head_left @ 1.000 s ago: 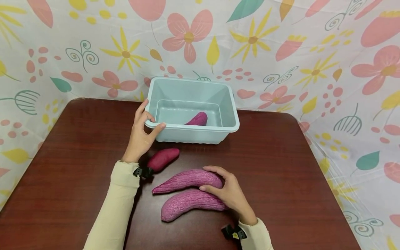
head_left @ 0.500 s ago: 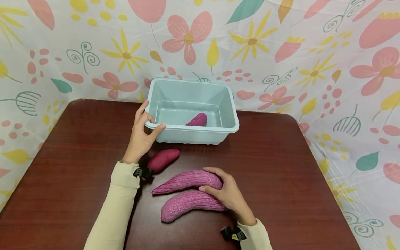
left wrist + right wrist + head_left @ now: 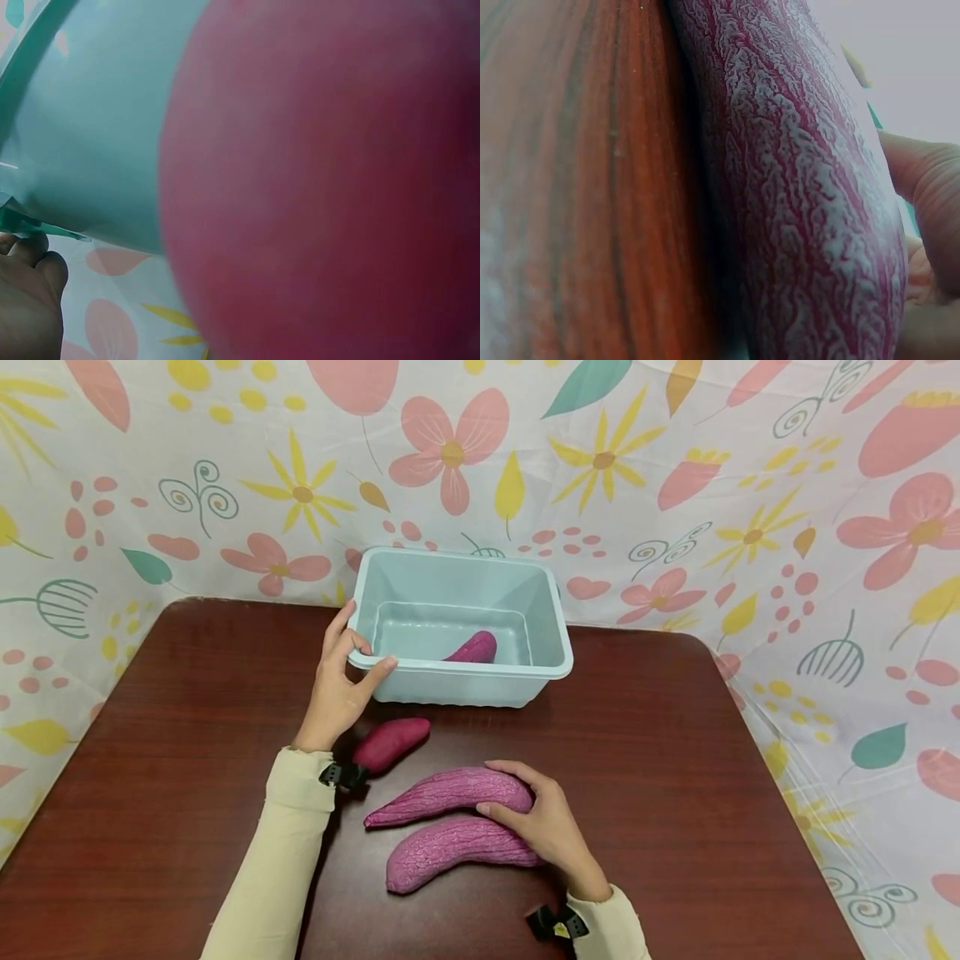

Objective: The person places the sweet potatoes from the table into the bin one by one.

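My left hand (image 3: 333, 693) grips the front left corner of a pale blue plastic bin (image 3: 468, 681), its thumb along the front rim and fingers at the left side. Inside the bin lies a purple sweet potato (image 3: 480, 647), partly hidden by the front wall. My right hand (image 3: 551, 822) holds the right end of a long wrinkled purple sweet potato (image 3: 450, 793) on the table, thumb in front and fingers behind. Just nearer lies a second wrinkled sweet potato (image 3: 457, 852), large in the right wrist view, its right end by the hand. A smooth magenta sweet potato (image 3: 393, 743) lies beside the left wrist.
The dark reddish-brown wooden table (image 3: 660, 760) carries everything. A white floral cloth (image 3: 637, 485) hangs close behind the bin and along the sides. Small black cameras are strapped at both wrists; the smooth sweet potato blocks much of the left wrist view.
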The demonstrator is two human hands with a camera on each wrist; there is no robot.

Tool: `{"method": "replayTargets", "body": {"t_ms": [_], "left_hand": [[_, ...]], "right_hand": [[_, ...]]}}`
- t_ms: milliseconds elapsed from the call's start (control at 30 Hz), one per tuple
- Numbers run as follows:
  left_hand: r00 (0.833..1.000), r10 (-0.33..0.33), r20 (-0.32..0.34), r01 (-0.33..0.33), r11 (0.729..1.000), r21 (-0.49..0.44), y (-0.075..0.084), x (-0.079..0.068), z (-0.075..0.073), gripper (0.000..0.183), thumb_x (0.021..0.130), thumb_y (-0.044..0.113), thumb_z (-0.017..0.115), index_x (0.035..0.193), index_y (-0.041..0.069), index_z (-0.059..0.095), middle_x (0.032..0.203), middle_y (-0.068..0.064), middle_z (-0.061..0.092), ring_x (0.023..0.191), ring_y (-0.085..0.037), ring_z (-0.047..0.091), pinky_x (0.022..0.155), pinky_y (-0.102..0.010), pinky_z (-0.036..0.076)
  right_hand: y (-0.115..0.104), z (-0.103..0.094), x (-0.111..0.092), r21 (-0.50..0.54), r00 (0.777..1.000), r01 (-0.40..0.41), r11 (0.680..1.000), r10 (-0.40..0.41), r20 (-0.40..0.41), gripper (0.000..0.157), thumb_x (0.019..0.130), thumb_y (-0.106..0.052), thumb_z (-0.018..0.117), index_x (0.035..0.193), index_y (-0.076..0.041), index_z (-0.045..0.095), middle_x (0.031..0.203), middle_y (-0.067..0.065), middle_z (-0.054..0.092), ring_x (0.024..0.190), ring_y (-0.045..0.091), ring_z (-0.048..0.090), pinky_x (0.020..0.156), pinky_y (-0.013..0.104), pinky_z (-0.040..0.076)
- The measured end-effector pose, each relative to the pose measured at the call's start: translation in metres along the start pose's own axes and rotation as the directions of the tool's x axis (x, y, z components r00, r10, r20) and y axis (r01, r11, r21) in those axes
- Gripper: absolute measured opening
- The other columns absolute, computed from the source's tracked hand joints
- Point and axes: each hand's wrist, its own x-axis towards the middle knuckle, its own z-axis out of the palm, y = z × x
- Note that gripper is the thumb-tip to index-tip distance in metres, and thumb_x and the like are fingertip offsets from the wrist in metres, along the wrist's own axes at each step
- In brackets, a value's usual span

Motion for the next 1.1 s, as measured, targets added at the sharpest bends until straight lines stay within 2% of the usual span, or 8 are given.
{"method": "replayTargets", "body": {"t_ms": [200, 367, 467, 633, 800, 933, 1100], "left_hand": [[1.000, -0.016, 0.000, 0.016, 1.000, -0.003, 0.004, 0.000, 0.000, 0.031, 0.092, 0.016, 0.074, 0.092, 0.005, 0.045, 0.167, 0.004, 0.022, 0.155, -0.022, 0.022, 0.106, -0.054, 0.030], [1.000, -0.030, 0.007, 0.030, 0.999, -0.022, 0.021, -0.001, -0.001, 0.029, 0.092, 0.008, 0.071, 0.092, 0.000, 0.044, 0.167, -0.011, 0.021, 0.155, -0.030, 0.021, 0.107, -0.056, 0.028], [0.999, -0.031, 0.011, 0.031, 0.999, -0.026, 0.025, -0.002, -0.002, 0.028, 0.093, 0.007, 0.070, 0.092, -0.002, 0.043, 0.167, -0.015, 0.021, 0.155, -0.032, 0.021, 0.107, -0.056, 0.028], [1.000, -0.020, 0.005, 0.020, 1.000, -0.015, 0.011, 0.000, 0.000, 0.029, 0.092, 0.011, 0.072, 0.093, 0.002, 0.044, 0.168, -0.005, 0.021, 0.156, -0.027, 0.021, 0.106, -0.055, 0.029], [1.000, -0.005, 0.001, 0.005, 1.000, -0.012, 0.002, 0.001, 0.000, 0.031, 0.091, 0.016, 0.075, 0.092, 0.006, 0.045, 0.167, 0.006, 0.022, 0.155, -0.020, 0.022, 0.103, -0.053, 0.031], [1.000, -0.010, 0.001, 0.010, 1.000, -0.016, 0.002, 0.001, 0.000, 0.031, 0.091, 0.014, 0.075, 0.093, 0.006, 0.045, 0.168, 0.003, 0.021, 0.156, -0.021, 0.021, 0.106, -0.054, 0.030], [1.000, -0.027, 0.005, 0.027, 0.999, -0.024, 0.010, -0.001, 0.000, 0.029, 0.091, 0.006, 0.072, 0.092, 0.000, 0.044, 0.168, -0.010, 0.021, 0.156, -0.030, 0.020, 0.109, -0.056, 0.028]], "right_hand": [[-0.002, 0.000, 0.000, -0.008, 0.999, 0.027, 1.000, -0.027, -0.040, 0.047, 0.082, -0.035, 0.084, 0.125, -0.025, 0.068, 0.124, -0.006, 0.071, 0.114, 0.013, 0.065, 0.100, 0.029, 0.049], [-0.006, -0.001, 0.001, 0.003, 0.998, 0.041, 0.999, -0.041, -0.046, 0.047, 0.083, -0.035, 0.083, 0.126, -0.023, 0.068, 0.125, -0.005, 0.071, 0.116, 0.012, 0.065, 0.101, 0.027, 0.048], [-0.009, -0.002, 0.001, 0.007, 0.998, 0.044, 0.999, -0.043, -0.053, 0.046, 0.083, -0.034, 0.084, 0.126, -0.024, 0.068, 0.125, -0.005, 0.071, 0.116, 0.011, 0.065, 0.101, 0.026, 0.048], [-0.012, -0.006, 0.003, 0.018, 0.996, 0.056, 0.998, -0.054, -0.067, 0.046, 0.083, -0.031, 0.084, 0.126, -0.023, 0.068, 0.125, -0.004, 0.071, 0.115, 0.011, 0.065, 0.100, 0.025, 0.048], [-0.020, -0.012, 0.006, 0.056, 0.996, 0.072, 0.996, -0.069, -0.049, 0.049, 0.082, -0.027, 0.085, 0.127, -0.020, 0.068, 0.125, -0.004, 0.071, 0.113, 0.009, 0.065, 0.098, 0.023, 0.049], [-0.026, -0.019, 0.008, 0.103, 0.995, 0.096, 0.990, -0.092, -0.044, 0.049, 0.082, -0.022, 0.085, 0.128, -0.021, 0.067, 0.124, -0.002, 0.071, 0.109, 0.008, 0.066, 0.094, 0.022, 0.050], [-0.033, -0.025, 0.012, 0.116, 0.992, 0.120, 0.986, -0.114, -0.059, 0.049, 0.083, -0.022, 0.085, 0.128, -0.021, 0.067, 0.123, -0.003, 0.072, 0.106, 0.008, 0.067, 0.093, 0.021, 0.051]]}}
